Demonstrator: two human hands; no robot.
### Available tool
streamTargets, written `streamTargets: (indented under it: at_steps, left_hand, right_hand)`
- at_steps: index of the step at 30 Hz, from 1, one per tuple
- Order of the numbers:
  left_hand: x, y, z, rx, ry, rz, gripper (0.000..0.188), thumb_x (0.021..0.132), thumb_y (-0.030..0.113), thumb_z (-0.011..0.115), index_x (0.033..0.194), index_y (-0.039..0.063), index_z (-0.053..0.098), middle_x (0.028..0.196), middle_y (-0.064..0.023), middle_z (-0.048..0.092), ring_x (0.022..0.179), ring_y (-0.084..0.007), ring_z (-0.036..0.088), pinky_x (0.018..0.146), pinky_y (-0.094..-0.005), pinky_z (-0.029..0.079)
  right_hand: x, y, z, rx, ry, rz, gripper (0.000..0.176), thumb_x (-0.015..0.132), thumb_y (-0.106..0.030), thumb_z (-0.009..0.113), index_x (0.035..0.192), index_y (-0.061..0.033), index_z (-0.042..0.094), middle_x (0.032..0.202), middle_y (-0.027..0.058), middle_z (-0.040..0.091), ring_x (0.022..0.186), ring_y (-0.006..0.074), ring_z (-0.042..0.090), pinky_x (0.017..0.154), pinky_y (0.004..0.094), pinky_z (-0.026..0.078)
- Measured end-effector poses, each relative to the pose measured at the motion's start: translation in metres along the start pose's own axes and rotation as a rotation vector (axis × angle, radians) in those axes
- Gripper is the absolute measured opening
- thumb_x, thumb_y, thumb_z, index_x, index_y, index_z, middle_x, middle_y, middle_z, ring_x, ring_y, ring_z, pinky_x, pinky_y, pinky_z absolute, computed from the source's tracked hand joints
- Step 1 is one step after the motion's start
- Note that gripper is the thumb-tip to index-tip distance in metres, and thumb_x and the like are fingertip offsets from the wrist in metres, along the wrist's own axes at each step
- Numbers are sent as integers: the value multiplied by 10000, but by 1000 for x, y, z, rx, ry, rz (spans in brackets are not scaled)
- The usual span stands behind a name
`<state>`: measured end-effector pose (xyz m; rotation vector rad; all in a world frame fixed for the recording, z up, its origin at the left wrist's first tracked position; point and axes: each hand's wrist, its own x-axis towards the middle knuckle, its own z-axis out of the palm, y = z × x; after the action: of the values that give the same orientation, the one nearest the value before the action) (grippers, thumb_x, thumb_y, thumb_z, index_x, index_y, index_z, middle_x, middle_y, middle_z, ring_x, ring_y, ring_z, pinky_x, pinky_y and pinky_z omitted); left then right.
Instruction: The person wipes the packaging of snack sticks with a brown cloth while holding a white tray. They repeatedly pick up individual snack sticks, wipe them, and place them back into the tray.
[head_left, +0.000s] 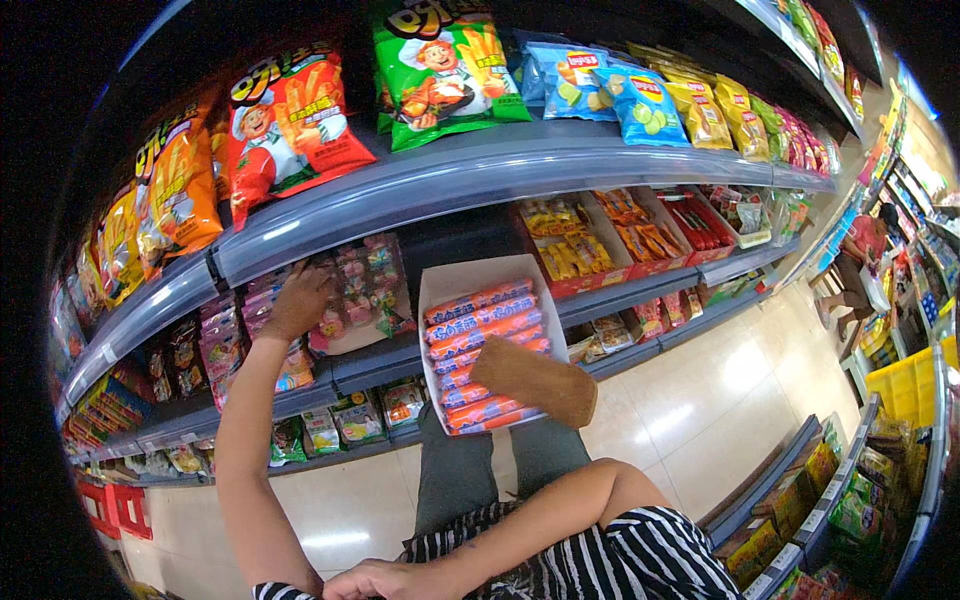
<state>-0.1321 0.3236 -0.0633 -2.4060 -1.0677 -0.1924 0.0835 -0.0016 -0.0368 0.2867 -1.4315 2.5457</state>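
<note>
My left hand (296, 300) reaches under the upper shelf among the small sweet packs. Its fingers lie at the left edge of a clear tray of small colourful sweets (367, 289); their tips are in shadow, so a grip cannot be made out. Pink bags (220, 349) hang left of that hand. My right hand (379, 581) is low by my body, near the left sleeve, partly cut off by the frame. Ahead of my legs, a white carton (559, 319) of orange wrapped sausages (480, 326) juts past the middle shelf. A flat brown piece (536, 379) lies across its right side.
Large crisp bags (450, 75) line the upper shelf (480, 169), whose edge overhangs my left hand. Boxes of yellow snack packs (574, 244) stand right of the carton. Another shelf rack (806, 517) is behind at right. A person (859, 255) is farther down the aisle.
</note>
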Motion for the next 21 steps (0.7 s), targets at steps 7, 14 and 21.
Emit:
streamTargets:
  at_steps: [7,14,21]
  left_hand:
    - [-2,-4,2,77,-105,-9,356,838,77,489,1167,19,615,1176,-167,585,1153,-322,519,1116,-485,297]
    - [3,-7,18,69,45,17,246,788,116,559,996,39,664,1094,-128,581,1079,-307,549,1082,-487,344]
    - [-1,-9,23,36,11,-121,248,783,115,560,995,45,668,1101,-131,607,1077,-331,565,1045,-483,382]
  right_hand:
    - [25,33,-17,6,310,-219,448,893,-171,657,1263,-63,429,1058,27,496,1009,132,495,878,289,450]
    - [4,3,-2,-37,43,-44,251,916,-231,662,1047,-48,551,969,22,618,876,65,570,741,246,485]
    - [32,46,-32,-61,434,-251,441,918,-177,641,1279,-57,418,1112,63,493,1015,138,509,933,280,428]
